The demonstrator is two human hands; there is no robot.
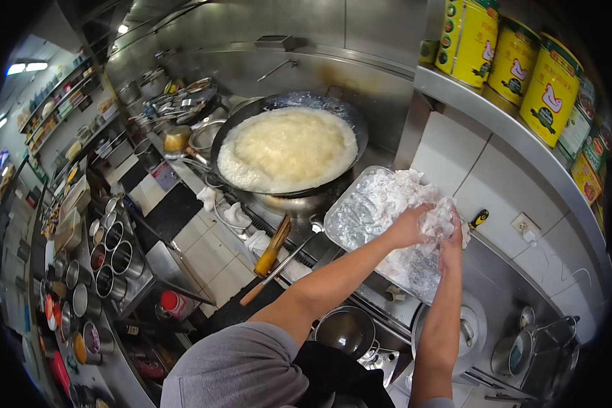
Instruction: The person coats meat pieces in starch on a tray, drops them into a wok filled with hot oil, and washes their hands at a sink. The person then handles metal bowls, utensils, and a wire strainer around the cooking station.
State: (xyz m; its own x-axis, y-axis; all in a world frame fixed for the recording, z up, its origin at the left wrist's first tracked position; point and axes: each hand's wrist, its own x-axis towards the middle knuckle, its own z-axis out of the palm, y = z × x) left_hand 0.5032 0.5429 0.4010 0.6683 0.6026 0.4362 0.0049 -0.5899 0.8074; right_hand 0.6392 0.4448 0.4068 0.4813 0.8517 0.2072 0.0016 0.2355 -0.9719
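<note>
A metal tray [343, 217] holds white, flour-coated pieces [394, 197] heaped toward its far right side. Both hands are over the right part of this tray. My left hand [409, 226] curls around the left side of a clump of coated pieces. On the clump's right side is my right hand [450, 248], its fingers bent against it. The clump sits between the two hands, and some fingertips are hidden in it. Left of the tray, a large wok [360, 132] contains bubbling, foamy pale-yellow oil [285, 146].
Yellow cans [551, 92] stand on a shelf [496, 105] at upper right. A brush [273, 248] and a wooden-handled tool [255, 292] lie below the wok. A dark pan [345, 332] and a lidded pot [470, 333] are near the body. Metal containers [110, 280] line the left counter.
</note>
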